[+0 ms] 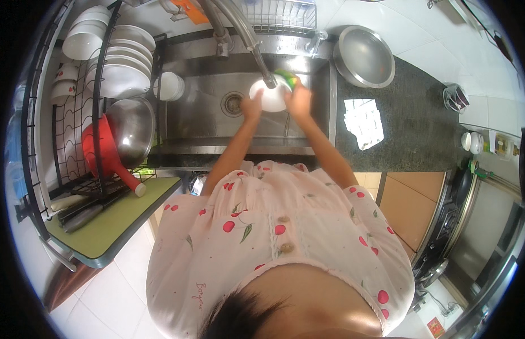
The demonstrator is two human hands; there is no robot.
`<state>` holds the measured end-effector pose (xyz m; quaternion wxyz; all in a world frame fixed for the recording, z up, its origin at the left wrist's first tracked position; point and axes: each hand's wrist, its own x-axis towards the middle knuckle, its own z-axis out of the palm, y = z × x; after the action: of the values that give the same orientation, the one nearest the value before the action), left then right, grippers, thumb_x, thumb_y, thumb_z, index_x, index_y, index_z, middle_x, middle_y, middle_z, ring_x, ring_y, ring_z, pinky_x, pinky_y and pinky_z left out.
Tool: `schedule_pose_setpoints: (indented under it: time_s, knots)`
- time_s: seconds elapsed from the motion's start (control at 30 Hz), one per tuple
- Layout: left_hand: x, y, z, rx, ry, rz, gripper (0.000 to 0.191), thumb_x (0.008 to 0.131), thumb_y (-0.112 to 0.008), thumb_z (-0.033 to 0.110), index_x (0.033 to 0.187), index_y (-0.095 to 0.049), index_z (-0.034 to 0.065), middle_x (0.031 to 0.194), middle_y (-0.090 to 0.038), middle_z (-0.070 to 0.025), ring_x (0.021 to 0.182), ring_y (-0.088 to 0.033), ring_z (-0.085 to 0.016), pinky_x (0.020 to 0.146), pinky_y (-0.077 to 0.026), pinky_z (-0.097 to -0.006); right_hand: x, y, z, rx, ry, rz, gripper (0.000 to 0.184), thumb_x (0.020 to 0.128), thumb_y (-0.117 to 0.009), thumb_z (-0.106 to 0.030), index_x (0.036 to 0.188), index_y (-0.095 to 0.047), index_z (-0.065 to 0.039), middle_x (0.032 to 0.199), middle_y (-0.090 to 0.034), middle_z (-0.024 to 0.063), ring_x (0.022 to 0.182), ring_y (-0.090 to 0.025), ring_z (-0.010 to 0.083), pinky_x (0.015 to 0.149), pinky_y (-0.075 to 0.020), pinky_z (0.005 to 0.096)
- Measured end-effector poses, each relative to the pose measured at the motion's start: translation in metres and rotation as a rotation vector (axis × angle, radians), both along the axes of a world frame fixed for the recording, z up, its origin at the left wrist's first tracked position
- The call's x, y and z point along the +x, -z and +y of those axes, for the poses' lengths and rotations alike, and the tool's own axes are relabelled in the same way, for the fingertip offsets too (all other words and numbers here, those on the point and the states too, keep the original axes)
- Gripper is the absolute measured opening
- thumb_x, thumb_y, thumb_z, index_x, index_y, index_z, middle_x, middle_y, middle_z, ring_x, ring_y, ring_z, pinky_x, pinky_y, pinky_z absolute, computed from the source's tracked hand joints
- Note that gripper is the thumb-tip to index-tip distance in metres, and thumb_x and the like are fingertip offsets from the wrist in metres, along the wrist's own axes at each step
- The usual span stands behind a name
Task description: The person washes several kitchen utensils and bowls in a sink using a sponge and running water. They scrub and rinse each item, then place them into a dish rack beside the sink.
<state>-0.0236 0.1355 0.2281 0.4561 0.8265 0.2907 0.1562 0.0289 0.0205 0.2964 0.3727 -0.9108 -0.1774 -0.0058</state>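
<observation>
A white bowl (270, 101) is held over the stainless steel sink (194, 123), under the end of the metal faucet spout (262, 63). My left hand (252, 106) grips the bowl's left side, thumb on the near face. At the right side is my right hand (299, 101), its fingers around a green and yellow sponge (286, 77) pressed to the bowl's far right edge. Both hands are slightly blurred, and whether water runs is hard to tell. The round drain (233, 104) shows just left of my left hand.
Stacked white bowls (169, 86) stand at the sink's left end. Beyond them, a black wire rack (100, 84) holds plates, a red ladle (102, 148) and a steel bowl (133, 131). On the right counter (419, 127) are a steel basin (364, 57) and a folded cloth (364, 123).
</observation>
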Motion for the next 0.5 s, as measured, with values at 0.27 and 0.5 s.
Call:
schedule_pose_setpoints:
  time_s: [0.27,0.5]
  knots:
    - [0.002,-0.028,0.005,0.132,0.352,0.003,0.026,0.072,-0.054,0.019,0.082,-0.054,-0.0054,0.069,-0.055,-0.0225,0.066,-0.053,-0.035,0.057,-0.042,-0.0371,0.007,-0.011,-0.007,-0.500,-0.291,0.004,0.036,0.064,-0.053,-0.004,0.099,-0.046,-0.005,0.077,-0.056,0.0184,0.067,-0.055,0.0322,0.064,-0.0442,0.0380]
    - [-0.008,0.035,-0.014,-0.364,-0.194,0.132,0.048,0.065,-0.061,0.033,0.080,-0.051,-0.0120,0.067,-0.051,-0.0303,0.066,-0.054,-0.037,0.062,-0.042,-0.0353,0.000,0.010,-0.004,-0.094,0.117,0.138,0.041,0.062,-0.054,-0.005,0.101,-0.043,-0.006,0.073,-0.056,0.0171,0.064,-0.055,0.0319,0.058,-0.0447,0.0387]
